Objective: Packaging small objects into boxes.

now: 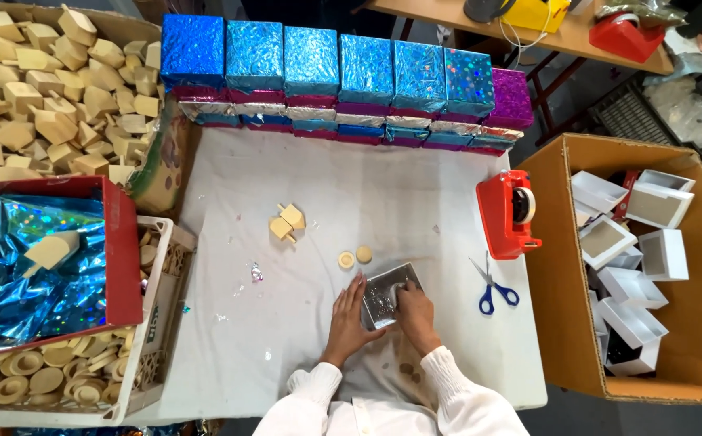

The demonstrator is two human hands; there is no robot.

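Observation:
A small box wrapped in silver foil (386, 292) lies on the white table (351, 194) in front of me. My left hand (349, 320) lies flat against its left side, fingers spread. My right hand (414, 313) presses on its lower right edge. Both sleeves are white. Just beyond the box lie two small round wooden discs (354, 257), and farther back two wooden spinning tops (286, 222).
A wall of blue and purple foil-wrapped boxes (343, 81) lines the far edge. A red tape dispenser (509, 214) and blue-handled scissors (492, 289) lie to the right. A cardboard carton of white boxes (634, 258) stands further right. On the left are wooden parts (52, 89) and blue foil (44, 258) in a red tray.

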